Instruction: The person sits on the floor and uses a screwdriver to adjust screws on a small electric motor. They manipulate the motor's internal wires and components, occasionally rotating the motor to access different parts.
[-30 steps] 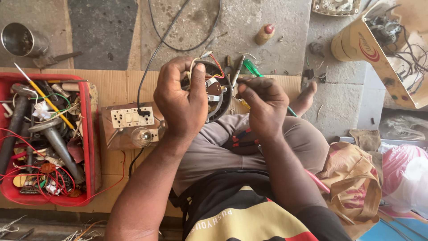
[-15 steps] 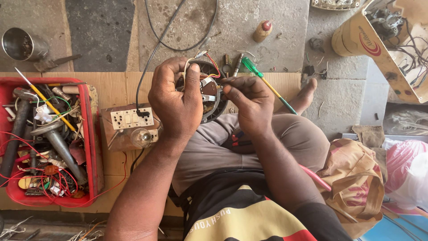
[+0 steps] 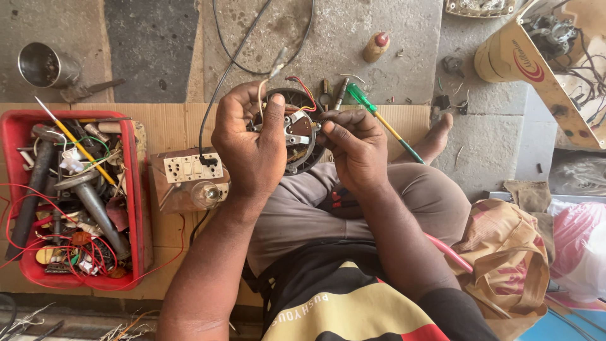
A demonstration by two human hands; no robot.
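Observation:
My left hand grips a round dark motor stator with copper windings and red, white and orange wires, holding it up over my lap. My right hand pinches a wire end at the stator's right edge. A green-handled screwdriver lies on the cardboard just beyond my right hand. A black cable runs from the floor to the wooden switch board, which carries white sockets and a clear bulb, left of my knee.
A red plastic crate full of tools, shafts and red wires sits at the left. A steel cup stands at the back left, a small glue bottle on the concrete, a cardboard box of parts at the right, bags at the lower right.
Both hands have lifted the stator slightly up and away from my body. My right hand's fingers have shifted onto the wire at the stator's right edge.

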